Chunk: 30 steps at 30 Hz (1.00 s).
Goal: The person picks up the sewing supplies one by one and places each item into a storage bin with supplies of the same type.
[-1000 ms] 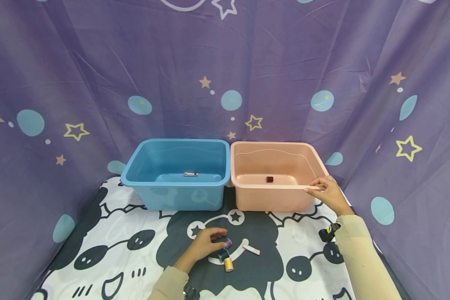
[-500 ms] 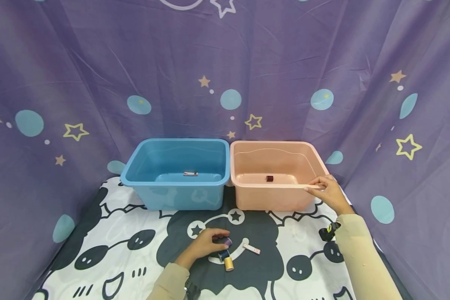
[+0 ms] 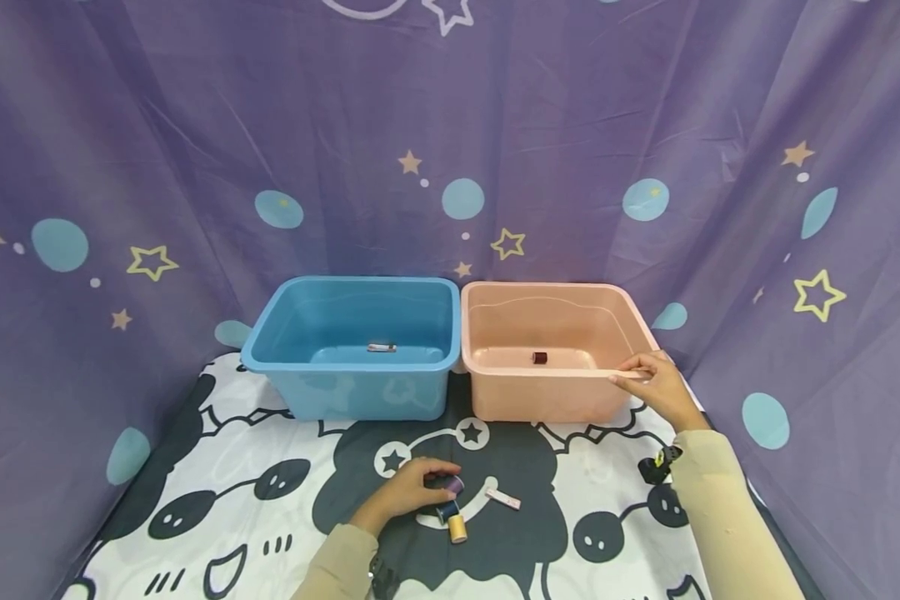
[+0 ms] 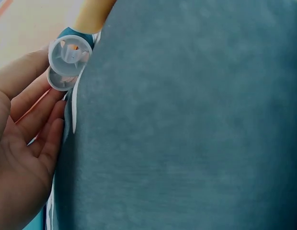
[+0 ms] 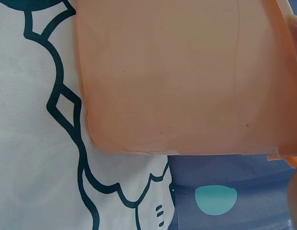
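Observation:
My left hand [image 3: 408, 487] pinches a purple thread spool [image 3: 454, 485] between thumb and fingertips, low over the dark patch of the printed cloth. Beside it lie a dark blue thread spool [image 3: 447, 510] and a yellow thread spool [image 3: 457, 528]. The left wrist view shows the clear plastic ends of two spools at the fingertips, with the yellow spool [image 4: 93, 17] behind. My right hand [image 3: 662, 390] grips the front right rim of the pink bin [image 3: 547, 396], thumb outside. In the right wrist view the bin's wall [image 5: 163, 81] fills most of the picture.
A small white printed piece [image 3: 503, 498] lies right of the spools. A blue bin [image 3: 360, 392] stands left of the pink one, holding a similar small piece [image 3: 382, 347]. Inside the pink bin is a dark brown spool [image 3: 540, 358]. A purple curtain [image 3: 390, 108] hangs behind.
My left hand and the purple spool have shifted very slightly. The right hand stays on the bin's rim, and the other things stand where they were.

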### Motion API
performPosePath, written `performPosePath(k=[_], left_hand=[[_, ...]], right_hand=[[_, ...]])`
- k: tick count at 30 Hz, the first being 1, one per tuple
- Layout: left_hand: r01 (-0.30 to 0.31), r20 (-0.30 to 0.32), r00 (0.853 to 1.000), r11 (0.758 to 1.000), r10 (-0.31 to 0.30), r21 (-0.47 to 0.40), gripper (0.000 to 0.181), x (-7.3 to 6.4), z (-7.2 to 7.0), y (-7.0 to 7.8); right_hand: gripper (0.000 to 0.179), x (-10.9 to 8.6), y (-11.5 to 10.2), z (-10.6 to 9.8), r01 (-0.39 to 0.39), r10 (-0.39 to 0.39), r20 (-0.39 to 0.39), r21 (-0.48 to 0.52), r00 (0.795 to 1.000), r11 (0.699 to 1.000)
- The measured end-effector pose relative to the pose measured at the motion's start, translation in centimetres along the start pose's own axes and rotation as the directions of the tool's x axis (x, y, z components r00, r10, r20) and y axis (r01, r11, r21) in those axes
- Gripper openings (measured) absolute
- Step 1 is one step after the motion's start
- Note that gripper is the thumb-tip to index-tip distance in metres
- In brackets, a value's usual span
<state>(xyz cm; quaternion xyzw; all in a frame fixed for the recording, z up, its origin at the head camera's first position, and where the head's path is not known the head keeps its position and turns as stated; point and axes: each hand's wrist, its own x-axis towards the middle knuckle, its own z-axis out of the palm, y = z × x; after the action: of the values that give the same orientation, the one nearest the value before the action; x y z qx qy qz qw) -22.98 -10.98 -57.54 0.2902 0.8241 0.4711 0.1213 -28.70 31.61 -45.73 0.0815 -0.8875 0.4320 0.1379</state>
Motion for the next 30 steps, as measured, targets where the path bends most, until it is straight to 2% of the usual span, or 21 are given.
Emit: performPosePath(k=[8, 13, 22, 30], left_hand=[[-0.002, 0.015, 1.0, 1.0, 0.002, -0.006, 0.044, -0.68, 0.18, -0.41], [-0.024, 0.012, 1.0, 1.0, 0.024, 0.001, 0.042, -0.91, 0.34, -0.54], [-0.043, 0.026, 0.999, 0.999, 0.042, 0.029, 0.041, -0.47, 0.05, -0.89], [-0.03, 0.023, 0.999, 0.999, 0.029, 0.034, 0.039, -0.28, -0.39, -0.79]], right_hand=[[0.024, -0.2, 0.26, 0.24, 0.007, -0.007, 0.005, 0.003, 1.0, 1.0], [0.023, -0.42, 0.44, 0.36, 0.013, -0.013, -0.003, -0.001, 1.0, 1.0], [0.024, -0.4, 0.42, 0.07, 0.005, -0.005, -0.014, -0.002, 1.0, 1.0], [0.025, -0.16, -0.04, 0.03, -0.001, 0.001, -0.016, -0.003, 1.0, 1.0]])
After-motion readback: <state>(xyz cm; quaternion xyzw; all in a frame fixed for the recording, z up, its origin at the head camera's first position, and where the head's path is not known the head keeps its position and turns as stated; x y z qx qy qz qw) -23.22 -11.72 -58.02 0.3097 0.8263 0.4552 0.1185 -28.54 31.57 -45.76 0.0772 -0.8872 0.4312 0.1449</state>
